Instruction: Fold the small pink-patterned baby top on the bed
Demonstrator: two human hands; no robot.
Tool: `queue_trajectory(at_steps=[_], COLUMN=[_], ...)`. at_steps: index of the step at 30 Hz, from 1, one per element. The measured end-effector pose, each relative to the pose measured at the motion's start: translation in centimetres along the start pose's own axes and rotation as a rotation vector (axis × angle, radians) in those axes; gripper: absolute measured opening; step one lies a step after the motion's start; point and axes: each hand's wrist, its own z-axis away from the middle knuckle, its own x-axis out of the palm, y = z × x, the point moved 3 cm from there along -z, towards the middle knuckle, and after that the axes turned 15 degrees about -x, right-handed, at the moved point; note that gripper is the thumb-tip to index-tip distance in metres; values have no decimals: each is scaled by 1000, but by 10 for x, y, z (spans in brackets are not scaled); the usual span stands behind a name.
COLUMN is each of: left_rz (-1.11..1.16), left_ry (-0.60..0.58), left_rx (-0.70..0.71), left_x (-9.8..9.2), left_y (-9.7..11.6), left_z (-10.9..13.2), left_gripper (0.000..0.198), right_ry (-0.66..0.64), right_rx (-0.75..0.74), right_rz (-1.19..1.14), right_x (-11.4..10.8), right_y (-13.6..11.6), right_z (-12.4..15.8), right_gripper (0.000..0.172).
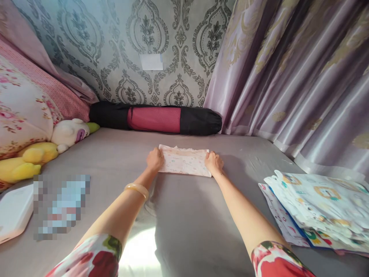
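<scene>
A small folded white cloth [184, 161] with a faint pastel print is stretched between my two hands, low over the grey sheet [196, 219]. My left hand [155, 159], with a pale bangle on its wrist, is closed on the cloth's left edge. At the opposite edge, the fingers of my right hand [214, 162] are curled round the cloth. Whether the cloth rests on the sheet or is slightly lifted, I cannot tell.
A stack of folded printed cloths [323, 207] lies at the right. A black and pink rolled bag [155, 118] runs along the wall. Plush toys [67, 132], a white box-like object [15, 211] and a blurred item [66, 204] are at the left. Curtains hang at the right.
</scene>
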Motion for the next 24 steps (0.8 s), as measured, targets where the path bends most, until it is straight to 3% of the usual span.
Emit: queue_trajectory(at_steps=[7, 12, 16, 18, 20, 24], left_rz=[-6, 6, -53, -105, -133, -101], left_ry=[21, -35, 84, 138, 109, -8], left_rx=[-26, -39, 56, 182, 319, 474], left_x=[4, -1, -10, -9, -3, 14], left_y=[1, 2, 5, 12, 21, 39], left_z=[-5, -1, 13, 24, 36, 55], left_gripper=[41, 40, 41, 38, 36, 37], right_ry=[7, -31, -29, 51, 91, -28], right_rx=[62, 54, 20, -62, -219, -562], right_rz=[-21, -52, -9, 60, 86, 5], right_x=[1, -4, -13, -16, -13, 9], right_y=[1, 4, -5, -19, -39, -76], right_z=[-7, -7, 0, 7, 14, 25], right_gripper=[40, 42, 41, 39, 39, 42])
